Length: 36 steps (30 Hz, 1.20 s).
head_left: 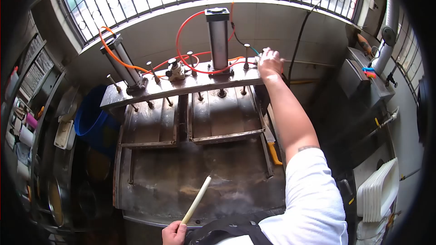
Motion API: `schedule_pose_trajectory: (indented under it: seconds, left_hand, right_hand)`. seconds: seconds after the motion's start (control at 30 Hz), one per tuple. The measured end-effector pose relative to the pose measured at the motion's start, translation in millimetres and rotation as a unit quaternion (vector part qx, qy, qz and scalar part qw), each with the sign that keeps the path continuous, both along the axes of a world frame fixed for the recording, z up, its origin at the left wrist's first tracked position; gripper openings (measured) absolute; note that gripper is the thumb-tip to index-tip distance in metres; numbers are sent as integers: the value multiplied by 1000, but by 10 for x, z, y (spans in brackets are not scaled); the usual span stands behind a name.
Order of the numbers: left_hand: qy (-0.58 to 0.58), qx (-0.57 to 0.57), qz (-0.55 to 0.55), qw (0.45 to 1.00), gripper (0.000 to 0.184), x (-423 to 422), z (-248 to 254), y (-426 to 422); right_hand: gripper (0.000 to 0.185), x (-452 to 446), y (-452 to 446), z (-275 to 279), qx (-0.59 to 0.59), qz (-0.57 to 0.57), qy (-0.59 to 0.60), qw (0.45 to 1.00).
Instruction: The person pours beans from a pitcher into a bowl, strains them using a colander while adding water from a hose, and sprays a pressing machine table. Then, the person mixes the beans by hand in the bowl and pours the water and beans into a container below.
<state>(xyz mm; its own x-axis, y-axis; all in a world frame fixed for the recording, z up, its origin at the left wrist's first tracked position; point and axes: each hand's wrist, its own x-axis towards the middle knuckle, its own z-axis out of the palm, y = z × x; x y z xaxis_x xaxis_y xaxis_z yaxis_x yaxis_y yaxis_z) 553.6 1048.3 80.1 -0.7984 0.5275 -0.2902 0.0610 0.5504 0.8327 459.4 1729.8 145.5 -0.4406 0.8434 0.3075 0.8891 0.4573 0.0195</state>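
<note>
At the bottom edge, my left hand (174,233) is closed around the lower end of a pale round stick (197,199), which tilts up and to the right over the metal worktop (168,168). My right arm stretches forward to the right end of a steel crossbeam (177,85). There my right hand (270,65) has its fingers curled over the beam's end, beside a thin green hose; what lies under them is hidden. On the beam stand an upright air cylinder (219,41) and a second, leaning-looking cylinder (125,61). Two metal press plates (227,115) hang below.
Red and orange air hoses (178,31) loop over the beam. A blue barrel (88,113) stands left of the press. Stacked white trays (377,190) are at the right, below a metal box (368,84). A yellow-handled tool (274,153) sits by the worktop's right edge.
</note>
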Motion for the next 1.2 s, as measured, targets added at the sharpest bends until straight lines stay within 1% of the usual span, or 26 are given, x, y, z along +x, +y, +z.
schedule_pose_trajectory:
  seconds: [0.03, 0.07, 0.1, 0.13, 0.17, 0.2, 0.23, 0.3, 0.33, 0.37, 0.43, 0.47, 0.5, 0.57, 0.6, 0.67, 0.7, 0.77, 0.8, 0.83, 0.93, 0.97, 1.03, 1.07, 1.1, 1.2]
  left_hand:
    - [28, 6, -11, 1000, 27, 6, 63, 28]
    - [58, 13, -21, 998, 27, -19, 110, 41]
    - [59, 15, -22, 998, 27, -14, 101, 45]
    - [56, 28, -2, 998, 27, 2, 89, -14]
    - [54, 44, 19, 997, 27, 19, 59, -68]
    - [-22, 72, 63, 995, 26, 41, 38, -72]
    - [-26, 71, 63, 995, 26, 63, 39, -104]
    - [-72, 36, 90, 993, 25, 95, 62, -118]
    - [15, 37, 61, 997, 23, 88, -58, -142]
    - [11, 35, 63, 997, 23, 69, -98, -142]
    - [65, 23, 7, 998, 27, 34, -162, -89]
    - [10, 81, 47, 996, 24, 11, -319, -87]
    - [8, 79, 49, 996, 24, -9, -416, -132]
    - [34, 53, 37, 997, 22, -71, -375, -76]
    - [24, 66, 40, 997, 23, -85, -351, -41]
    - [13, 65, 46, 997, 24, -90, -343, -12]
    - [8, 70, 53, 996, 24, -91, -348, 10]
    - [-6, 63, 55, 996, 24, -85, -332, 5]
    - [8, 54, 44, 998, 23, -93, -342, -11]
    - [20, 45, 33, 998, 23, -89, -350, -46]
    - [31, 64, 46, 996, 22, -81, -424, -132]
    - [29, 64, 49, 996, 22, -66, -446, -152]
    - [21, 61, 45, 997, 22, -70, -378, -125]
    - [12, 57, 44, 997, 22, -69, -342, -100]
    - [9, 57, 51, 997, 22, -57, -313, -63]
    - [15, 63, 43, 997, 22, -53, -291, -34]
  right_hand:
    - [48, 78, 360, -371, 136, 16, -58, 989]
    - [45, 207, 489, -367, 110, 11, -21, 994]
    - [42, 264, 588, -316, 87, 12, 15, 996]
    - [37, 370, 544, -63, 14, 44, 17, 999]
    - [33, 388, 545, 49, -19, 61, 3, 998]
    - [33, 335, 554, 78, -29, 50, 16, 998]
    - [32, 314, 535, 70, -42, 37, 24, 998]
    - [32, 287, 481, 53, -29, 24, 19, 999]
    - [33, 269, 483, 66, -32, 26, 21, 999]
    - [33, 251, 464, 43, -33, 27, 17, 999]
    - [34, 209, 456, -27, -1, 23, 24, 999]
    - [35, 222, 427, 49, -8, 29, 8, 1000]
    - [34, 226, 392, 118, -32, 28, 9, 999]
    - [33, 219, 437, 25, 2, 32, 23, 999]
    - [33, 226, 467, -57, -1, 32, 20, 999]
    - [31, 277, 496, -257, 131, 70, 48, 988]
    - [31, 319, 531, -302, 129, 71, 46, 988]
    - [29, 444, 588, -393, 210, 179, 122, 954]
    - [29, 463, 671, -376, 186, 191, 127, 955]
    - [28, 482, 802, -347, 134, 216, 150, 955]
    - [30, 563, 957, -199, 0, 195, 236, 952]
    - [30, 491, 894, -230, -1, 198, 234, 952]
    - [32, 331, 656, -337, 52, 84, 201, 975]
    - [33, 346, 631, -428, 78, 104, 242, 961]
    - [33, 352, 671, -422, 76, 111, 240, 961]
    - [31, 349, 769, -400, 70, 130, 181, 972]
